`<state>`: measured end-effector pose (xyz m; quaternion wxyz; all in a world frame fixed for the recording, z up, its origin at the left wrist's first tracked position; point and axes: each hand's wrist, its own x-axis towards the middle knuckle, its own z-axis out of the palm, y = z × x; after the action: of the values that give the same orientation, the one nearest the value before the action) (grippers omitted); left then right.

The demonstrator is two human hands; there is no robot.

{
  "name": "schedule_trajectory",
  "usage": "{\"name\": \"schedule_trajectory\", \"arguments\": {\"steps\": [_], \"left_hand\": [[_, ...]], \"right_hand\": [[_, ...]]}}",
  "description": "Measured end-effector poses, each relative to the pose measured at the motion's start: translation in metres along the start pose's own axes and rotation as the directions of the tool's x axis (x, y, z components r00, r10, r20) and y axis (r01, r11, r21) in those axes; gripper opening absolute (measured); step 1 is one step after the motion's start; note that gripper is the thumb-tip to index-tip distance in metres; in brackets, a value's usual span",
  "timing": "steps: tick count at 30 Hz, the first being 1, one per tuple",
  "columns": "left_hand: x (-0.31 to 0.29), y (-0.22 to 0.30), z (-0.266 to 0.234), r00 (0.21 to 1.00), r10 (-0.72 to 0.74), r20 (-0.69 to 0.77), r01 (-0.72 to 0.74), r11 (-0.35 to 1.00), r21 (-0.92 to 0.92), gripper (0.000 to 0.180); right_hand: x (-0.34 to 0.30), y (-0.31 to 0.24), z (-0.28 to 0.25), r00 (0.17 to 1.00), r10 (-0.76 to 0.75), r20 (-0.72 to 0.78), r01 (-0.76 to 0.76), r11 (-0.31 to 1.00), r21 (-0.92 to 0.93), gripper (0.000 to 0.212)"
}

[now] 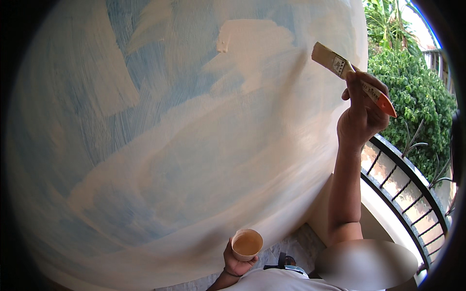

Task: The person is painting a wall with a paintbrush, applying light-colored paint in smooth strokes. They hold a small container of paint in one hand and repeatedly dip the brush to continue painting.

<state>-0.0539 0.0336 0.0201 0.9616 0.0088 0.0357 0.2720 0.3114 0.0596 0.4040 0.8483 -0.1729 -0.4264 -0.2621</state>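
Note:
My right hand (364, 104) is raised at the right, closed round the handle of a flat paintbrush (340, 65). The brush has an orange-tipped handle, and its bristles point up and left, close to the wall; whether they touch it I cannot tell. Low in the view, my left hand (238, 262) holds a small round cup (247, 244) with peach-coloured paint inside. The wall (194, 121) fills most of the view, with streaky peach paint over pale blue. A thicker, wet-looking peach patch (252, 43) lies near the top, left of the brush.
A black metal railing (407, 179) curves along the right side above a pale ledge (383, 218). Beyond it grow dense green bushes (412, 92). Grey floor (303, 242) shows at the wall's foot.

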Motion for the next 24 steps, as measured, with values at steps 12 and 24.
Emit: {"name": "schedule_trajectory", "arguments": {"steps": [12,24], "left_hand": [[0.012,0.001,0.005,1.000,0.011,-0.010,-0.010,0.998,0.062,0.064],[0.002,0.002,0.002,0.991,0.098,-0.086,-0.091,0.992,0.086,0.063]], "right_hand": [[0.005,-0.014,0.086,0.942,0.136,0.307,-0.263,0.867,0.423,0.013],[0.104,0.070,0.006,0.959,0.194,-0.208,-0.167,0.976,0.140,0.017]]}}
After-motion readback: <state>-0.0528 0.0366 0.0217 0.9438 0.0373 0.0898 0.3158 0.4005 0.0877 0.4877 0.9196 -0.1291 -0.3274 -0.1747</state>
